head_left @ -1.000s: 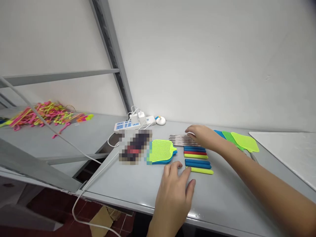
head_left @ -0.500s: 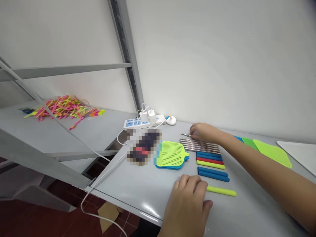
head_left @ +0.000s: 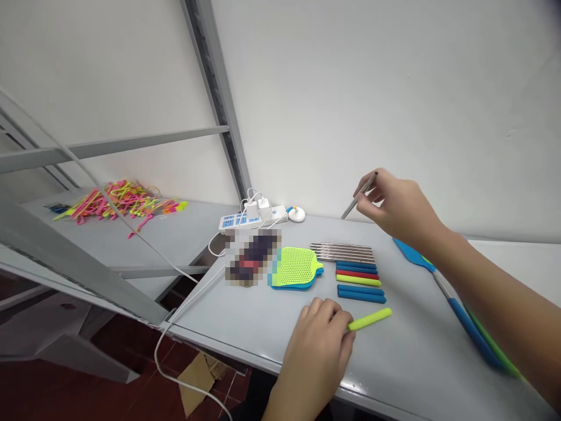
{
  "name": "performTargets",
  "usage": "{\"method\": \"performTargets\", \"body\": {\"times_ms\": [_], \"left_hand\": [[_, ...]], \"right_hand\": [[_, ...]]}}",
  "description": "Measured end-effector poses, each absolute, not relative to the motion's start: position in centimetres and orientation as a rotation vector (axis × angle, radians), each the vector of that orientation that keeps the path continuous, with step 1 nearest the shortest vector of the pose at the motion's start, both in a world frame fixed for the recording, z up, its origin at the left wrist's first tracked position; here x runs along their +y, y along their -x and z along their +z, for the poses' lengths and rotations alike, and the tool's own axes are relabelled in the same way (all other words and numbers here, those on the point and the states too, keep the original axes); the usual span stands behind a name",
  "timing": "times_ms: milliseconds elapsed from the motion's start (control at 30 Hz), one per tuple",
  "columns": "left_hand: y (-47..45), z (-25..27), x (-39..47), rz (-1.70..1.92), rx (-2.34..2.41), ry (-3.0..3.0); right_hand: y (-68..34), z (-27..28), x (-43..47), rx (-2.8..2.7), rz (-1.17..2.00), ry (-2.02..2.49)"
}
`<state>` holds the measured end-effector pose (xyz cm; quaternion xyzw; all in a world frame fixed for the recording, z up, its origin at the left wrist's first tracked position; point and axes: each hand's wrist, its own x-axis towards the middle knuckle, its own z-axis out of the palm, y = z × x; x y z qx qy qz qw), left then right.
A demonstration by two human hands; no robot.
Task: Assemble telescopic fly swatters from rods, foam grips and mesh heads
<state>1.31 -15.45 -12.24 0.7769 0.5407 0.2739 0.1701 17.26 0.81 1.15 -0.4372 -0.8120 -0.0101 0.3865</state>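
My right hand (head_left: 388, 202) is raised above the table, pinching a thin metal rod (head_left: 354, 202) that slants down to the left. Lower down, my left hand (head_left: 322, 336) has its fingers closed on one end of a yellow-green handle sleeve (head_left: 371, 319). Beyond it lie several blue, red and yellow-green sleeves (head_left: 359, 281) in a row, with several metal rods (head_left: 344, 252) behind them. Left of these, a perforated yellow-green fly swatter head (head_left: 295, 266) is stacked on blue. Partly hidden under my right forearm, a blue fly swatter (head_left: 464, 321) with a metal shaft rests on the table.
A white power strip (head_left: 232, 221) with plugged-in chargers stands against the wall, beside a round white device (head_left: 297, 214). A blurred-out dark item lies in front. Pink and yellow plastic pieces (head_left: 118, 202) are heaped on the left shelf. A white cable (head_left: 193, 298) hangs over the table edge.
My right hand has lifted a metal rod from near the rod row, up and to the right. The sleeve at my left hand has tilted upward at its right end. The view has shifted.
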Motion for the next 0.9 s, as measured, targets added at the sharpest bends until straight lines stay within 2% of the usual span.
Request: {"method": "performTargets", "body": {"times_ms": [167, 267, 333, 433, 600, 900], "left_hand": [[-1.2, -11.4, -16.8, 1.284, 1.334, -1.832], [-1.9, -11.3, -17.8, 1.703, 1.238, -1.512], [-2.4, -11.4, -18.5, 1.802, 1.162, -1.375], [-2.6, -11.6, -19.4, 1.678, 1.152, -1.439], [-2.3, -10.8, -19.7, 1.493, 1.287, -1.895], [-2.7, -10.3, -18.9, 1.297, 1.234, -2.25]], "right_hand": [[-17.5, 2.7, -7.5, -1.745, 0.31, 0.803], [-17.6, 1.4, -12.5, -1.568, 0.434, 0.768], [-17.8, 0.0, -15.3, -1.419, 0.493, 0.78], [-18.4, -2.0, -17.8, -1.178, 0.577, 0.784], [-20.2, -4.7, -18.5, -1.04, 0.715, 0.856], [-21.1, -6.1, -18.4, -0.953, 0.706, 0.908]]}}
